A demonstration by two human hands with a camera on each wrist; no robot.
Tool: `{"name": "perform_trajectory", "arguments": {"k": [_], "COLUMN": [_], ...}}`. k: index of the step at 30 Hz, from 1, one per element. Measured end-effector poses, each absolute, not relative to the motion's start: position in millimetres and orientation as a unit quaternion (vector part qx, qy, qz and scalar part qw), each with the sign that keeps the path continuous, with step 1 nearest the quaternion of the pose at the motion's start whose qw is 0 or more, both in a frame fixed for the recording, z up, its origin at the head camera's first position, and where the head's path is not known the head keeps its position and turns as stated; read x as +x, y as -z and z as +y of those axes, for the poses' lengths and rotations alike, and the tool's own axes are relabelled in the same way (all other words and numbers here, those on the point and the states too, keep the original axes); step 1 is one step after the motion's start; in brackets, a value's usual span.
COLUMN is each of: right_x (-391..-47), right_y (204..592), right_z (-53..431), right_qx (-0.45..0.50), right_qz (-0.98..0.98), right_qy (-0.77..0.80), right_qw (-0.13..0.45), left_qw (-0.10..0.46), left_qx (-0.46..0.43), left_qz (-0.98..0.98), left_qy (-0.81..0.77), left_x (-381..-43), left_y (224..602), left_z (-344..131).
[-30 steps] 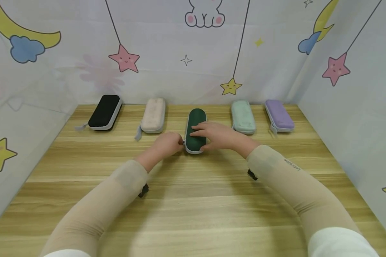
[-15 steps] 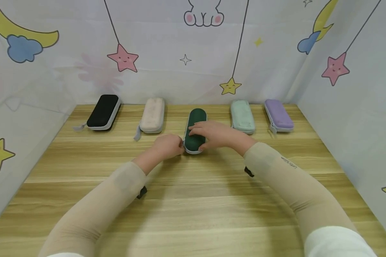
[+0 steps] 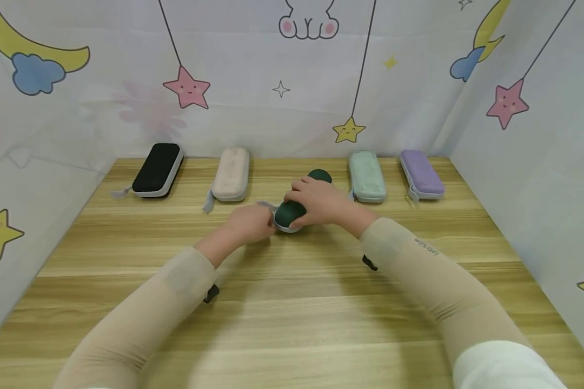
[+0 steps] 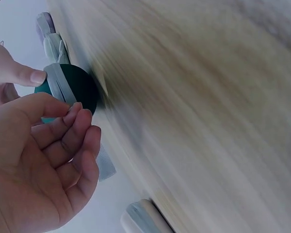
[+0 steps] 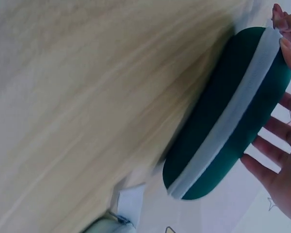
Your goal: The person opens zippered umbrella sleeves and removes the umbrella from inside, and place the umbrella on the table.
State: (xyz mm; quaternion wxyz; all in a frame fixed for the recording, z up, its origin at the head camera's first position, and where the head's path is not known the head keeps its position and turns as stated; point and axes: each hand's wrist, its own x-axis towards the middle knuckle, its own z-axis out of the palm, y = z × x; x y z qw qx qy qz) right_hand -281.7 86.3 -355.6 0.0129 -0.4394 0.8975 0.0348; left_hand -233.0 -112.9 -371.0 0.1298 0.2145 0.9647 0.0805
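Observation:
A dark green oblong zip case [image 3: 287,214] with a pale grey zipper band lies diagonally in the middle of the row. My right hand [image 3: 318,201] grips it from above, thumb at the near end and fingers spread over the top; in the right wrist view the fingertips touch the green shell [image 5: 262,126]. At the near left end, my left hand [image 3: 250,222] pinches the zipper pull between thumb and forefinger; the pull itself is mostly hidden. A grey strap [image 3: 266,205] sticks out behind those fingers. The zipper band [image 4: 60,85] looks closed in the left wrist view.
Toward the back left lie a black case [image 3: 157,168] and a cream case [image 3: 231,174]. A mint case [image 3: 367,175] and a purple case [image 3: 422,174] lie toward the back right. The wooden table [image 3: 282,324] ends at a printed curtain [image 3: 243,108].
The green case has turned, its far end swinging right. My right hand has shifted left and now wraps farther over it. My left hand keeps pinching at the near end, slightly farther left.

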Motion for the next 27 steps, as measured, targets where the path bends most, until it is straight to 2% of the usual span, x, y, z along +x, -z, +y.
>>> {"name": "perform_trajectory", "arguments": {"k": [5,8,18,27], "right_x": [-281,-282,-308,-336], "right_y": [359,358,334,331], "right_z": [83,84,108,127], "right_qx": [-0.421,-0.418,-0.386,-0.388], "right_qz": [0.905,0.907,0.912,0.903], "right_qy": [-0.053,-0.044,0.018,0.013], "right_qw": [-0.012,-0.005,0.135,0.182], "left_qw": [0.136,0.138,0.146,0.145], "left_qx": [0.205,0.19,0.176,0.175], "left_qz": [0.965,0.967,0.97,0.97], "left_qy": [-0.09,-0.1,-0.078,-0.082], "left_x": [-234,-234,-237,-234], "left_y": [371,370,374,371], "left_z": [-115,-117,-121,-121]}}
